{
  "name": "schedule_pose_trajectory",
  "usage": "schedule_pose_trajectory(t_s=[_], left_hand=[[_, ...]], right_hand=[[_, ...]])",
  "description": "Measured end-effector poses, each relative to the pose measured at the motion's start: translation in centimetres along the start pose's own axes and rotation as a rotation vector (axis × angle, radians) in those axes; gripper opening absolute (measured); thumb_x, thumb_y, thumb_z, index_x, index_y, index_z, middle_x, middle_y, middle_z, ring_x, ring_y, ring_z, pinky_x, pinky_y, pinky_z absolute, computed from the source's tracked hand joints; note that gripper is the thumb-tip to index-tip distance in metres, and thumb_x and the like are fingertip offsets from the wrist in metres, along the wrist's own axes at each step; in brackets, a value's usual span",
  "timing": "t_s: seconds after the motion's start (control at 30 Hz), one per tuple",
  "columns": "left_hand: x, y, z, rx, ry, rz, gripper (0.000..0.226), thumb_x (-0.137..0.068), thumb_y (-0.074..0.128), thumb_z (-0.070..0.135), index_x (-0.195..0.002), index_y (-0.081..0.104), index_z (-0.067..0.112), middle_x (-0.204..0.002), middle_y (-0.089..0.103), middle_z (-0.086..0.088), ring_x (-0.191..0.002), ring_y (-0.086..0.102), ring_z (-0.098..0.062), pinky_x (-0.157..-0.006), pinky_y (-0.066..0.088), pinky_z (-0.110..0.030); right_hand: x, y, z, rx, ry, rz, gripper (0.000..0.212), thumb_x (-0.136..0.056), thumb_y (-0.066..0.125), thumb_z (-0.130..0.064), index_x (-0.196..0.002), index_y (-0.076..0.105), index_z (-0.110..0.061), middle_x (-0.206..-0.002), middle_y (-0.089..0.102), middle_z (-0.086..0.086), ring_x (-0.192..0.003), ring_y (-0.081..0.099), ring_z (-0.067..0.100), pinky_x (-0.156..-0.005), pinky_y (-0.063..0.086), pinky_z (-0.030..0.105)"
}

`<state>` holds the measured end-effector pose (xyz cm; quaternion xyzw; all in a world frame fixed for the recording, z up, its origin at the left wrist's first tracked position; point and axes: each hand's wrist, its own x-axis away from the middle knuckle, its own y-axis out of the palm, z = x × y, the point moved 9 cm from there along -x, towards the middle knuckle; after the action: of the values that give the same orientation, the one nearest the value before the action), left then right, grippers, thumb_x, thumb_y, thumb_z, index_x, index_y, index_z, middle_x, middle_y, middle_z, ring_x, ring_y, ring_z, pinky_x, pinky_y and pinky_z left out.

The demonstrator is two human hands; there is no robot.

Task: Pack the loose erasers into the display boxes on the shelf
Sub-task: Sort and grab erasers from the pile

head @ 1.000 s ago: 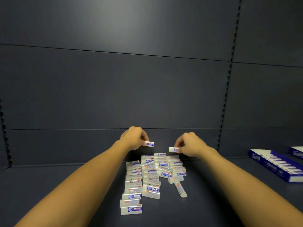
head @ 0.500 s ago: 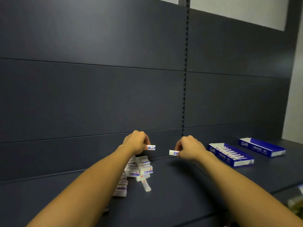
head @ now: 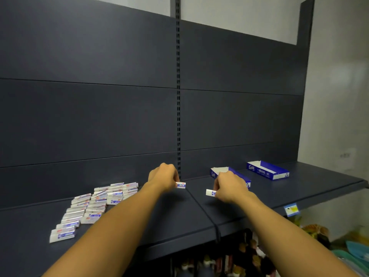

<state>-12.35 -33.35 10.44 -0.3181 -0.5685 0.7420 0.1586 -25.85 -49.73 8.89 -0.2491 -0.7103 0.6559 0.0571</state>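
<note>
Several loose white-and-blue erasers (head: 95, 204) lie in rows on the dark shelf (head: 179, 220) at the left. My left hand (head: 163, 177) pinches one eraser (head: 180, 185) above the shelf's middle. My right hand (head: 229, 185) pinches another eraser (head: 210, 192) just in front of the near blue display box (head: 231, 173), hiding most of that box. A second blue display box (head: 268, 169) stands open farther right on the shelf.
The dark back panel (head: 119, 116) rises behind the shelf, with a slotted upright (head: 178, 96) at its middle. A price tag (head: 291, 209) hangs on the shelf's front edge. Assorted goods (head: 249, 256) sit on a lower level at the bottom right.
Both hands, each holding an eraser, have travelled right from above the pile towards the display boxes. The view has swung right, so the pile now lies at the left.
</note>
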Motion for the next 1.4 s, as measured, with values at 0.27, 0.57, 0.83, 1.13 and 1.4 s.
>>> schedule_pose_trajectory(t_s=[0.27, 0.57, 0.83, 1.13, 1.4], left_hand=[[-0.6, 1.9, 5.5, -0.001, -0.007, -0.014, 0.013, -0.086, 0.073, 0.018, -0.095, 0.077, 0.026, -0.098, 0.070, 0.004, -0.086, 0.066, -0.021, -0.069, 0.053, -0.033], [-6.2, 4.6, 8.8, 0.065, -0.025, -0.004, 0.013, -0.085, 0.073, 0.018, -0.089, 0.075, 0.030, -0.097, 0.070, 0.004, -0.086, 0.066, -0.020, -0.073, 0.057, -0.035], [-13.3, 6.5, 11.1, 0.127, -0.016, 0.017, 0.010, -0.088, 0.071, 0.020, -0.095, 0.077, 0.025, -0.097, 0.071, 0.005, -0.086, 0.065, -0.016, -0.072, 0.056, -0.034], [-18.2, 8.7, 12.7, 0.196, -0.025, 0.010, 0.013, -0.086, 0.078, 0.032, -0.095, 0.078, 0.023, -0.097, 0.073, 0.007, -0.090, 0.067, -0.014, -0.081, 0.059, -0.038], [-21.1, 10.2, 12.7, 0.265, -0.111, 0.024, 0.004, -0.090, 0.075, 0.025, -0.093, 0.077, 0.026, -0.096, 0.072, 0.008, -0.091, 0.067, -0.013, -0.085, 0.060, -0.040]], right_hand=[[0.9, -0.2, 6.7, -0.019, 0.074, 0.003, 0.018, -0.086, 0.064, -0.023, -0.101, 0.074, -0.022, -0.109, 0.066, 0.002, -0.095, 0.064, 0.023, -0.078, 0.053, 0.033], [-3.6, -0.4, 12.2, 0.003, 0.087, 0.013, 0.028, -0.085, 0.071, -0.029, -0.112, 0.069, -0.022, -0.115, 0.065, 0.004, -0.103, 0.064, 0.024, -0.085, 0.057, 0.039], [-10.8, -1.2, 15.3, 0.030, 0.057, 0.005, 0.020, -0.087, 0.071, -0.026, -0.107, 0.072, -0.026, -0.109, 0.069, 0.000, -0.095, 0.066, 0.018, -0.081, 0.059, 0.035], [-16.5, -0.8, 18.0, -0.031, 0.029, 0.055, 0.010, -0.085, 0.072, -0.026, -0.095, 0.071, -0.026, -0.103, 0.070, -0.002, -0.092, 0.065, 0.018, -0.073, 0.055, 0.033], [-21.9, 2.4, 19.9, -0.134, -0.089, 0.026, 0.014, -0.087, 0.074, -0.029, -0.101, 0.072, -0.025, -0.105, 0.072, -0.003, -0.092, 0.065, 0.015, -0.077, 0.056, 0.033]])
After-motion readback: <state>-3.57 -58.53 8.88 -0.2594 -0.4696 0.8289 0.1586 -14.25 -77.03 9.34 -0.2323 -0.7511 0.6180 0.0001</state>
